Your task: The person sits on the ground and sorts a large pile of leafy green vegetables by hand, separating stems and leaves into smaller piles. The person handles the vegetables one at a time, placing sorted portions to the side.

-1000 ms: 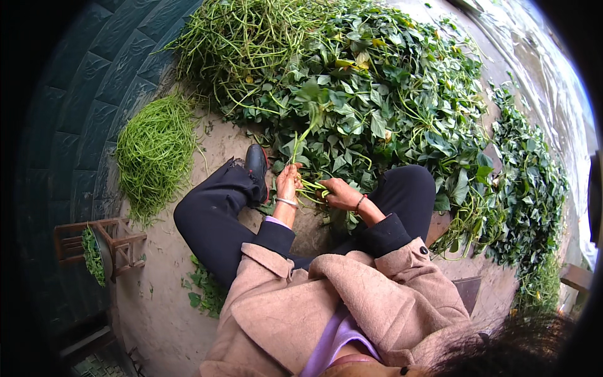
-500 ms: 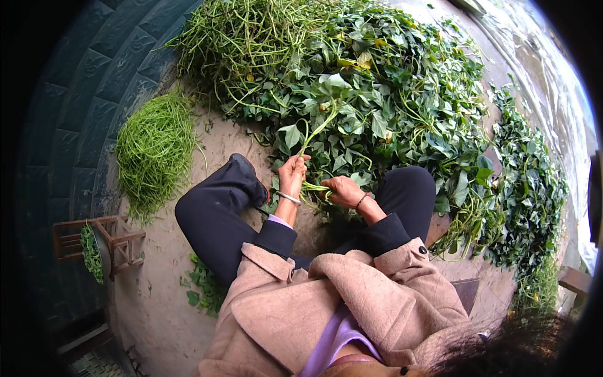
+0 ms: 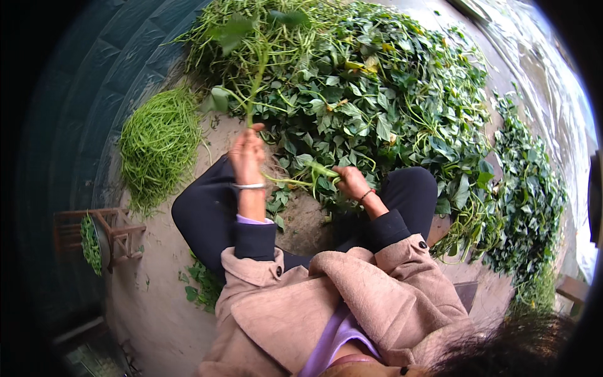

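Observation:
My left hand (image 3: pixel 247 155), with a pale bangle at the wrist, is closed around a leafy green vine (image 3: pixel 259 74) and holds it up in front of the pile. The vine's upper leaves are smeared by motion. My right hand (image 3: pixel 353 183), a dark red band at its wrist, grips several cut green stems (image 3: pixel 321 169) that point to the left. One thin stem trails from them toward my left wrist. Beyond both hands lies a large heap of leafy vines (image 3: pixel 352 119), with a mass of mostly bare stems (image 3: pixel 220 44) at its far left.
A mound of thin bright green stalks (image 3: pixel 158 149) lies on the floor at the left. Near it stands a small wooden stool (image 3: pixel 122 235) with a dish of greens (image 3: pixel 92 245). Loose leaves (image 3: pixel 202 283) lie beside my left leg. Clear plastic sheeting (image 3: pixel 553 81) runs along the right.
My left hand has moved left and away from me with the vine, apart from my right hand. My right hand has shifted slightly right, keeping its stems.

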Available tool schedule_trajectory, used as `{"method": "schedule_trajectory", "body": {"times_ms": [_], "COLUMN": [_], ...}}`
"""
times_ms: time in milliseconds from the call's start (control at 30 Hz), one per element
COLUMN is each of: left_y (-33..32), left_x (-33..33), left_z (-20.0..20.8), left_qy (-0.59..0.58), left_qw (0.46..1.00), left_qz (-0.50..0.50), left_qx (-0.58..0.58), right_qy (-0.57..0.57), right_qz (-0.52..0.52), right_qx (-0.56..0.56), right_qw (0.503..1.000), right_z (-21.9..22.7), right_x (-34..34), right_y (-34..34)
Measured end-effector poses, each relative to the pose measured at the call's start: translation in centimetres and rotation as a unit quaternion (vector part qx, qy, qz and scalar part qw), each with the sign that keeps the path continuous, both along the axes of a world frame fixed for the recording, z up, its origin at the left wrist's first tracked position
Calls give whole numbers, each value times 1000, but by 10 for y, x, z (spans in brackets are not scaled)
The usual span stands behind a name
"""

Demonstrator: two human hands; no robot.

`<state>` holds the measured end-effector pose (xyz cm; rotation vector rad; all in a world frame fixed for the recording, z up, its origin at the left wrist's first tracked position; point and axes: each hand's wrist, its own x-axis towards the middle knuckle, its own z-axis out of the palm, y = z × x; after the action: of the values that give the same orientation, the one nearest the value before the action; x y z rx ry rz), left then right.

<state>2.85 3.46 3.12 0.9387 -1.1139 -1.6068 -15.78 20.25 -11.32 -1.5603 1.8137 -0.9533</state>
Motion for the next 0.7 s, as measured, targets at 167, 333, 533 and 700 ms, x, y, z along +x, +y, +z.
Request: {"method": "schedule_trajectory", "body": {"times_ms": [167,333,533,700], "left_y": [28,55,67,60], "left_x": [-3,6,0,2], "left_z": [-68,-113,-103,-97], "left_qy": [-14,-23,-73,-86], "left_qw": [978,940,929,921], "left_qz": [-55,-141,-161,-159], "left_qx": [199,310,326,344], "right_qy": [-223,-203,-136,-228], "right_qz": [-119,-192,-194,-260], "right_qx": [-25,-58,-86,-103], "right_qw": [967,958,968,933], "right_z": [36,38,39,21], "right_x": [9,-3,1,-12], "right_y": [-20,-20,-26,-23]}}
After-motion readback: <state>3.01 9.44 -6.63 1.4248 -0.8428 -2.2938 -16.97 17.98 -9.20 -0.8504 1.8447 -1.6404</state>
